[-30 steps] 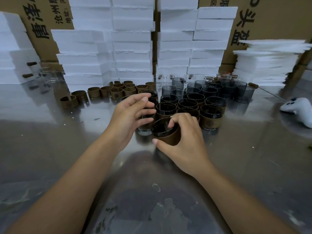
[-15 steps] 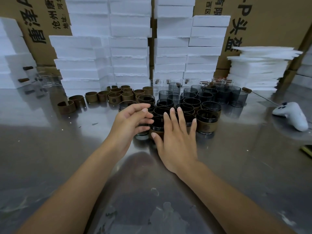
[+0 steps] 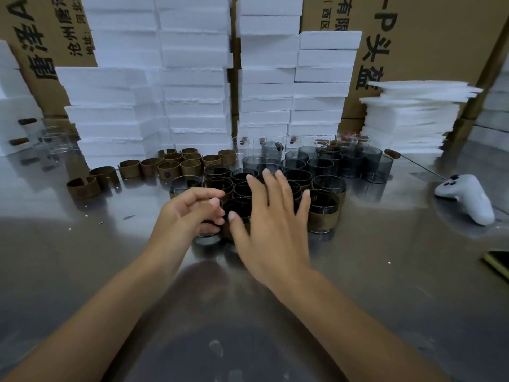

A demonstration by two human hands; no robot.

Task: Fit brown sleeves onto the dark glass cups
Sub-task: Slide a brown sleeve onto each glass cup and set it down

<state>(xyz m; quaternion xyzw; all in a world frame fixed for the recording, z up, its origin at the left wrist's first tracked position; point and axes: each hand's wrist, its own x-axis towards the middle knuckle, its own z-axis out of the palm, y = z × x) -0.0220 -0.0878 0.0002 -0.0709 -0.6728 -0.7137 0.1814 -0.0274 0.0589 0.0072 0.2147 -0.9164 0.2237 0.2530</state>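
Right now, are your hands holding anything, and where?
The right hand is open and holds nothing. The left hand curls against the side of a cup; whether it grips cannot be told.

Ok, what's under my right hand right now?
Around the spread fingers of the right hand, dark cups in brown sleeves show. Whatever sits directly beneath the palm is covered.

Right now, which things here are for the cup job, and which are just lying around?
For the job: dark glass cups, brown sleeves, sleeved cups.

Just lying about: white controller, foam blocks, cardboard boxes, clear glasses.
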